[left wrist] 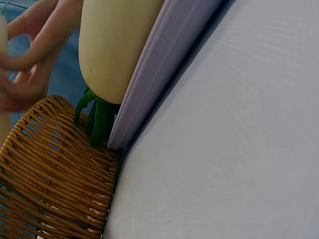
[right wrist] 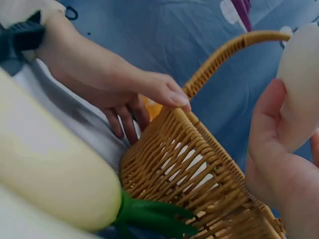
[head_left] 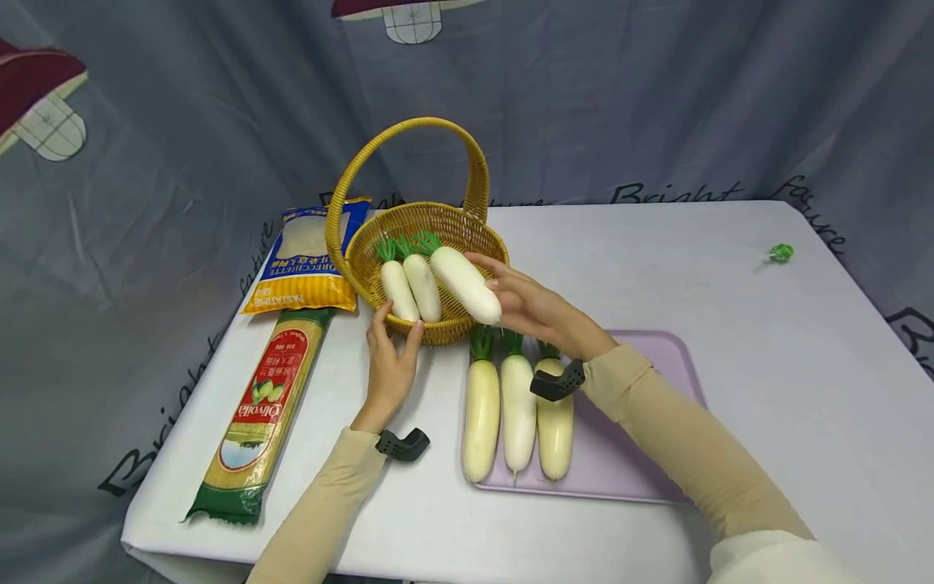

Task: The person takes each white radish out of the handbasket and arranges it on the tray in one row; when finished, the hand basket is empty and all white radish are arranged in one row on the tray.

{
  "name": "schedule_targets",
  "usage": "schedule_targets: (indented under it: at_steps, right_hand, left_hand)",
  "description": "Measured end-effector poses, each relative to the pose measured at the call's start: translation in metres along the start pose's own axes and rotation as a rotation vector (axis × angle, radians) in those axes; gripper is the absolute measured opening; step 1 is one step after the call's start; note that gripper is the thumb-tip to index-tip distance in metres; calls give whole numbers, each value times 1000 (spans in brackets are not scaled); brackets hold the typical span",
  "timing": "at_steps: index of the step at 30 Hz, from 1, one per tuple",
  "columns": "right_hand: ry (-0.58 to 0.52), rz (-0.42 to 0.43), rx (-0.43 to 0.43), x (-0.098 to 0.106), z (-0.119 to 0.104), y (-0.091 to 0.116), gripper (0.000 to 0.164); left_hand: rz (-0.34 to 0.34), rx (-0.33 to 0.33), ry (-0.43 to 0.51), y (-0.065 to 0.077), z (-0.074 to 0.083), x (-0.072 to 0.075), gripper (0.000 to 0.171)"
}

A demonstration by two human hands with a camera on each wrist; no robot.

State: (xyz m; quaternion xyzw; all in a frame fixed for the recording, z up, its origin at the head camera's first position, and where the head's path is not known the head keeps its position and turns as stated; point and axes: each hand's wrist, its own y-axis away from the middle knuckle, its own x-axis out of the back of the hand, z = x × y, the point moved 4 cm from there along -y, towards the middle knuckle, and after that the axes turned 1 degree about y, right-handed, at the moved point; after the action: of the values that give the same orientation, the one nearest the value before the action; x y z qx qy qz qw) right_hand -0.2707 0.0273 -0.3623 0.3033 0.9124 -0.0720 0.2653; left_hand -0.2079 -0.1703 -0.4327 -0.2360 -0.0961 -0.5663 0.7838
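A yellow-brown wicker basket (head_left: pixel 481 239) with a tall hoop handle holds two small white radishes (head_left: pixel 422 285) with green tops. My left hand (head_left: pixel 389 369) grips its near rim; in the right wrist view the thumb lies on the rim and other fingers hang along the outer wall. Over the basket's right side, my right hand (head_left: pixel 533 304) holds a larger white radish (head_left: pixel 467 284), its green top pointing inward at the others. That radish (right wrist: pixel 301 84) also shows between thumb and fingers in the right wrist view.
Three long radishes (head_left: pixel 517 410) lie side by side on a lilac tray (head_left: pixel 620 454) nearest my right forearm. A pasta bag (head_left: pixel 306 259) and a long spaghetti pack (head_left: pixel 263 414) lie left of the basket. A small green piece (head_left: pixel 780 253) sits at the far right of the white table (head_left: pixel 730 324).
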Motion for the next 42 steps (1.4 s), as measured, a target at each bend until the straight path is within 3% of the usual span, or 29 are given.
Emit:
schedule_targets:
  at_steps: [10,22,25,30,42]
  right_hand:
    - [4,21,-8,3,9,87,50]
    - [-165,-55,194,26,40,171,56]
    - [-59,25,219,30,42,183,57]
    - [209,163,219,38,53,195,57]
    - [508,369,29,32,71,203,59]
  left_hand:
    - [-7,-8,5,0,-1,-1,63]
    - [-5,-25,5,1,0,-4,62]
    - [-6,-17,-5,1,0,-2,62]
    - [-8,-9,-11,1,-1,0,63]
    - [-1,-6,-1,0,-1,-1,61]
